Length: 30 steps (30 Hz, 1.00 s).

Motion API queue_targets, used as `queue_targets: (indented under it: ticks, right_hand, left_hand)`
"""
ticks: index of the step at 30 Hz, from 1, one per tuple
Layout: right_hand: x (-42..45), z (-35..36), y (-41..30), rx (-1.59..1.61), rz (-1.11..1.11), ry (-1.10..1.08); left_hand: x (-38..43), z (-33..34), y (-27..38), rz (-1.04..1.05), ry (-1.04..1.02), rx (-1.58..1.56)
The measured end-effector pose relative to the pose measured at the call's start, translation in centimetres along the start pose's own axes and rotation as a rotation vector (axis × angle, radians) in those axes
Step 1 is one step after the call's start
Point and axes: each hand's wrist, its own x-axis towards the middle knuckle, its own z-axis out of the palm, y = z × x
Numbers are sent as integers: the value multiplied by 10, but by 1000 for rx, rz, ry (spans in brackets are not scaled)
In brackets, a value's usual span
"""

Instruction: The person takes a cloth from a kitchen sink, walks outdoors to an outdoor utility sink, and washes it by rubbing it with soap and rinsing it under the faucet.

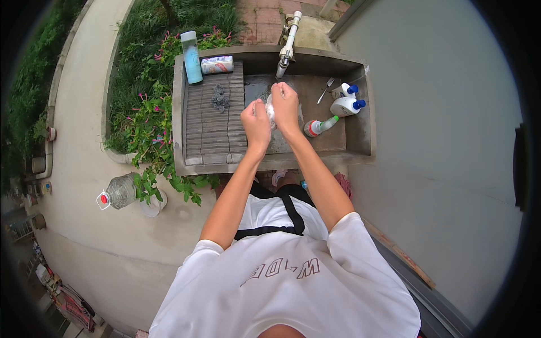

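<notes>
Both of my hands are over the basin of a concrete outdoor sink (274,161), just in front of the tap (282,63). Between them is a white, wet-looking cloth (269,110), its exact shape partly hidden by my fingers. My left hand (256,124), fingers curled, grips one side of it. The other side is in my right hand (285,103), closed like a fist and slightly higher. Below the tap the basin floor looks wet.
A ribbed washboard (207,135) at left bears a steel-wool-like clump (219,99), a can (217,64) and a blue bottle (192,59). Right in the basin are a fork (325,91), two white bottles (345,107) (340,91) with blue caps, and a green-topped bottle (315,128).
</notes>
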Motion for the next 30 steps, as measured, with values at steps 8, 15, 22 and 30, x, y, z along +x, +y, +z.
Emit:
queue_targets:
  ticks: [8, 15, 22, 30]
  right_hand:
    - [24, -41, 41, 382, 286, -247]
    - [-2, -74, 15, 346, 97, -66]
    - [29, -96, 0, 422, -155, 130]
    - [48, -106, 2, 1097, 335, 134]
  left_hand:
    - [-11, 48, 2, 107, -4, -3]
    - [27, 71, 12, -236, -23, -204]
    - [-18, 129, 24, -407, -20, -451]
    - [-6, 144, 26, -66, 173, -116]
